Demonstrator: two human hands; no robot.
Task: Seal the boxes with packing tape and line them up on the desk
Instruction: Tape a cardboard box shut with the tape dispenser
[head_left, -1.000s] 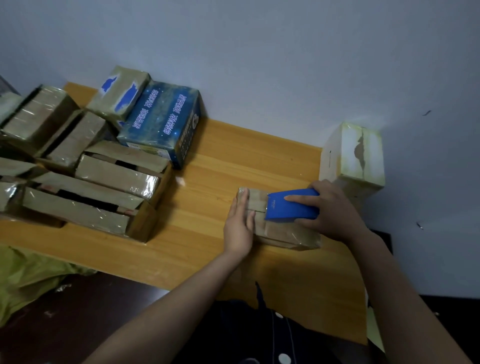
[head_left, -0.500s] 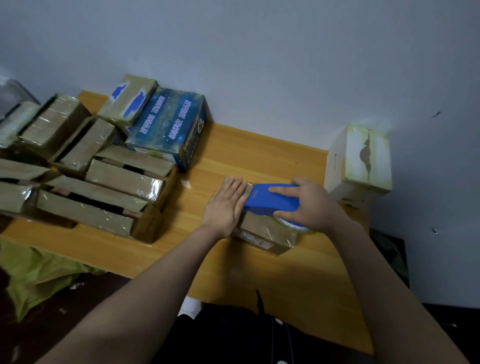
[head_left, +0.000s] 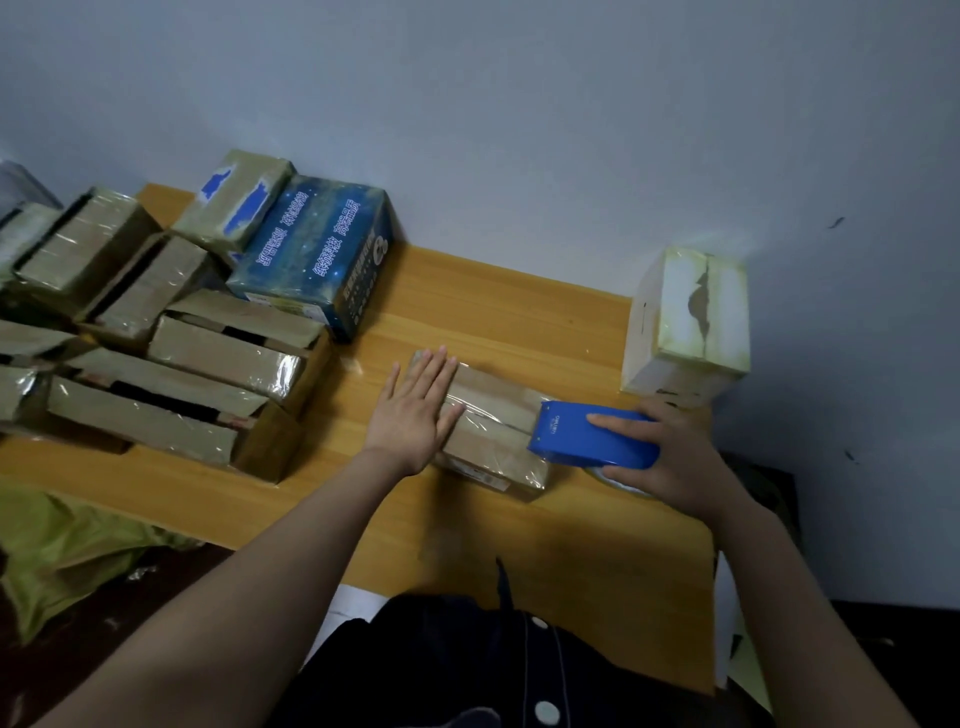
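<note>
Box being sealed: a small brown cardboard box (head_left: 493, 436) lies flat on the desk (head_left: 519, 306), right of centre, its long side slanting from far left to near right. Glossy clear tape wrinkles across its top. The dark seam between the flaps shows near its right end, and a pale label sits on its near face.
Left hand: the left hand (head_left: 413, 421) lies palm down on the box's left end, fingers (head_left: 434, 374) straight and spread, holding nothing.
Right hand: the right hand (head_left: 675, 457) grips a blue tape dispenser (head_left: 587, 441), index finger stretched along its top and thumb along its near side.
Dispenser: its front end sits at the box's right end, touching the top. A bit of the tape roll (head_left: 618, 480) shows under the hand.
Left side: a crowd of brown boxes (head_left: 171, 384), several with gaping flaps, fills the desk's left part. A blue printed box (head_left: 317, 254) stands behind them, near the wall (head_left: 519, 130).
Right side: a white box (head_left: 685, 322) stands upright at the far right corner, just behind the right hand. The desk's right edge runs close by that wrist.
Open room: bare wood lies between the pile and the left hand, behind the box up to the wall, and in front of it to the near edge.
Below the desk: a green bag (head_left: 62, 551) lies at lower left.
</note>
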